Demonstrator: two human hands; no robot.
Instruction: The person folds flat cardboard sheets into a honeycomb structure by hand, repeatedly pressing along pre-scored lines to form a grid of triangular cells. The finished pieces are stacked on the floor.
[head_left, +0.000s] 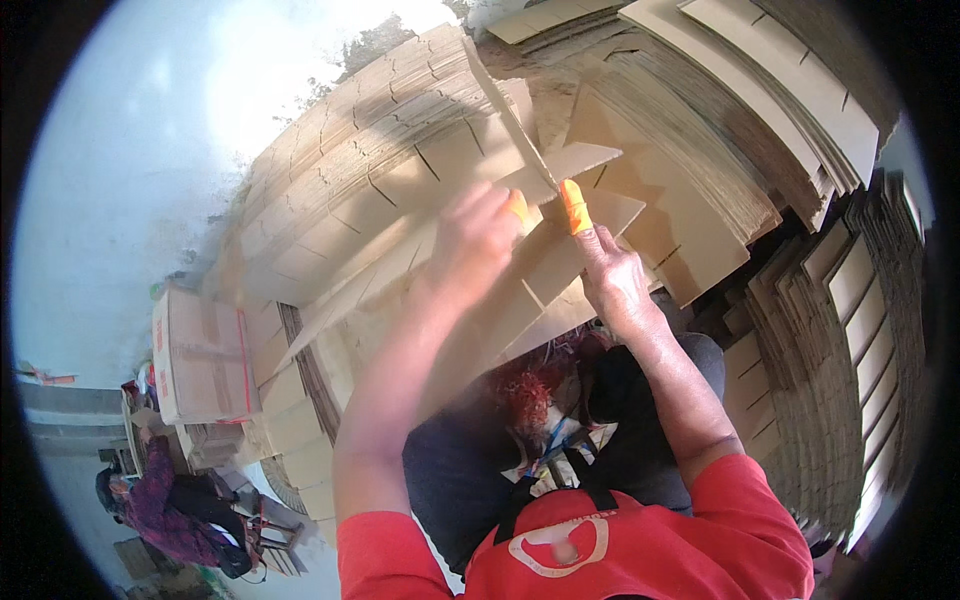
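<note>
Several slotted cardboard strips lie in front of me, one of them a tilted cardboard strip (510, 120) running down to my hands. My right hand (612, 275) is closed at its lower end, with an orange-covered finger (575, 207) laid along the edge. My left hand (475, 245), smeared by motion, is just left of that end. It also wears orange on a finger; its fingers look curled, but what they hold cannot be made out. Below both hands a slotted cardboard sheet (515, 300) slants over my lap.
Stacks of slotted cardboard (350, 120) rise at the far left against a pale wall. More cardboard piles (690, 150) stand at the right, with upright bundles (810, 370) beside me. A taped carton (203, 355) sits at the left. Beyond it another person (175, 500) sits. Red strings (528, 400) hang between my knees.
</note>
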